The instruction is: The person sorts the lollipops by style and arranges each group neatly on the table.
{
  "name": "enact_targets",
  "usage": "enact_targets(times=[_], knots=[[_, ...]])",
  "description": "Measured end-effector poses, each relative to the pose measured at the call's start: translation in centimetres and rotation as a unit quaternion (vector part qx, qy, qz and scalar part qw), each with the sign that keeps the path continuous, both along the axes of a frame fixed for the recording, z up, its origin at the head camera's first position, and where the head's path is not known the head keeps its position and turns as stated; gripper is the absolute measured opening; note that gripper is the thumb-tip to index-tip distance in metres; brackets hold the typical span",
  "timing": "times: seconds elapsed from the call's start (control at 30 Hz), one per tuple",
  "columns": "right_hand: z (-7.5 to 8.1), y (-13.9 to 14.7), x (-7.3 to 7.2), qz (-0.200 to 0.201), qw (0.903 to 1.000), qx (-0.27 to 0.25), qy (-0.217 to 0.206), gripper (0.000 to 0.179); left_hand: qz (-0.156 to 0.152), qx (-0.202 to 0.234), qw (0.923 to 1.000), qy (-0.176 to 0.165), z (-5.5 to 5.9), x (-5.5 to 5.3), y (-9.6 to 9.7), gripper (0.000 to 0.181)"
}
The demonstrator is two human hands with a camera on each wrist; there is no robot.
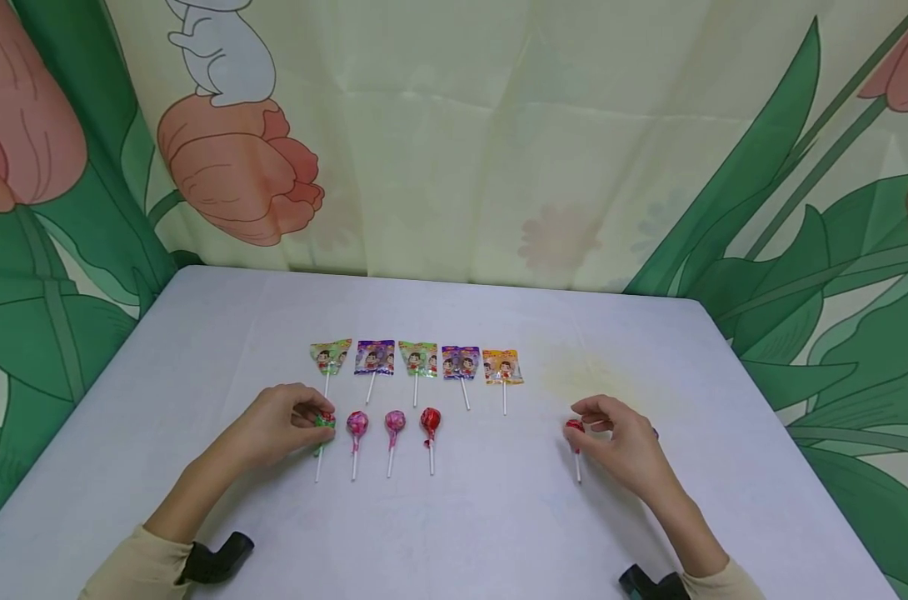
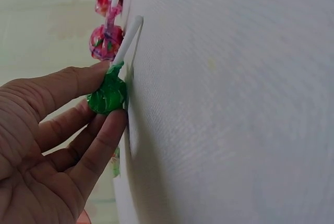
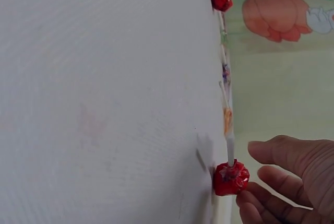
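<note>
On the left of the table in the head view, my left hand pinches a green-wrapped round lollipop between thumb and fingers. Its white stick points toward the near edge. Over on the right, my right hand is beside a red-wrapped lollipop. In the right wrist view the thumb stands apart from that candy, while a fingertip is at its lower edge. Between the hands lie two pink lollipops and another red lollipop, in line with the green one.
Behind them runs a row of flat-packet lollipops: green, purple, green, purple and orange. A white cloth covers the table. A printed curtain hangs along its far edge.
</note>
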State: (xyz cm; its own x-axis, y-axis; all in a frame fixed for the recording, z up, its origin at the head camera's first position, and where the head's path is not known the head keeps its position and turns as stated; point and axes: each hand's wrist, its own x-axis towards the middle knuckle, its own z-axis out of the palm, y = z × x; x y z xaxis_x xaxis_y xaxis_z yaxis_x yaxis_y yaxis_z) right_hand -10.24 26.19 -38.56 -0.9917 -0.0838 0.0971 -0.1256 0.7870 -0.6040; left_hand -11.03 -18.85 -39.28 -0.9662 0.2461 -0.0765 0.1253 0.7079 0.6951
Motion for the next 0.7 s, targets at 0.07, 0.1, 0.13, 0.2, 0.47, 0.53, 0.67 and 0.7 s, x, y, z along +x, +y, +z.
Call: enact_targets(times=[0.07, 0.1, 0.13, 0.2, 0.47, 0.53, 0.67, 0.7], knots=[[-0.2, 0.0, -0.1, 0.0, 1.0, 0.005, -0.005, 0.03, -0.001, 0.001, 1.0, 0.0, 0.0, 0.0, 0.0, 0.024], [-0.3, 0.1, -0.1, 0.0, 0.9999, 0.007, -0.007, 0.03, -0.002, 0.003, 1.0, -0.001, 0.0, -0.1, 0.0, 0.024], [-0.4, 0.1, -0.1, 0.001, 0.9999, 0.009, -0.008, 0.03, -0.003, 0.003, 1.0, -0.001, -0.1, -0.1, -0.1, 0.024], [-0.6, 0.1, -0.2, 0.002, 0.9999, 0.01, -0.008, 0.03, -0.004, 0.004, 1.0, -0.001, -0.1, -0.1, -0.1, 0.024], [-1.1, 0.1, -0.5, 0.007, 0.9998, 0.016, -0.009, 0.03, 0.001, 0.003, 1.0, -0.003, -0.1, -0.1, -0.1, 0.025], [-1.1, 0.1, -0.6, 0.007, 0.9997, 0.018, -0.012, 0.03, 0.003, 0.003, 1.0, -0.003, -0.2, -0.1, -0.1, 0.025], [-1.2, 0.1, -0.7, 0.008, 0.9996, 0.022, -0.013, 0.029, 0.004, 0.0, 1.0, -0.005, -0.2, -0.2, 0.0, 0.025], [-1.2, 0.1, -0.7, 0.008, 0.9996, 0.022, -0.013, 0.028, 0.004, -0.001, 1.0, -0.006, -0.1, -0.2, 0.0, 0.025]])
